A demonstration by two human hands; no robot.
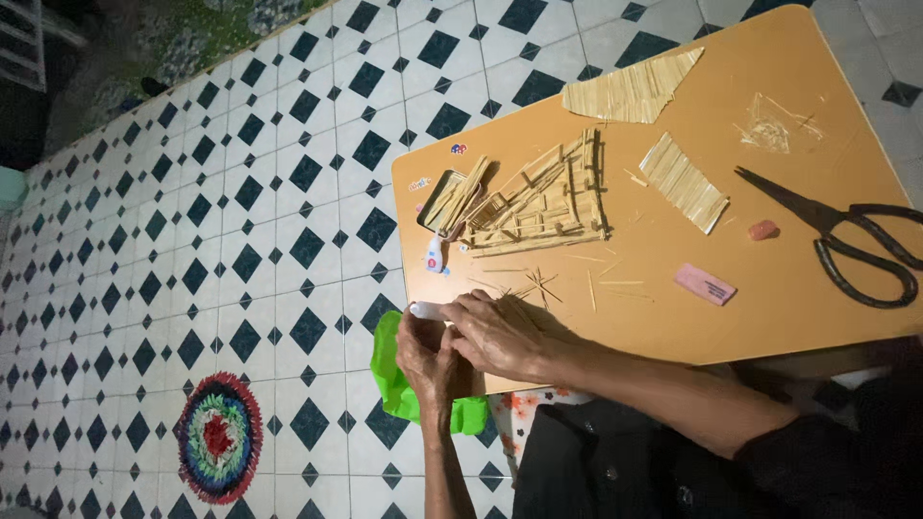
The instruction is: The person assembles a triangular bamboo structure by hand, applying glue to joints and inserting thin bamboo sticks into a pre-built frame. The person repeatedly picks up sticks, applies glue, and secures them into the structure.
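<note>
Beside hands, stick model (538, 202) (unfinished), scissors (846, 240)

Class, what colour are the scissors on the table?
Black scissors, clearest in the head view.

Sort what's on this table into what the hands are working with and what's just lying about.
In use:
left hand and right hand, together pinching a small white piece
loose sticks beside them
stick model

Lying about:
scissors
pink eraser
stick panels
glue bottle
green cloth
</note>
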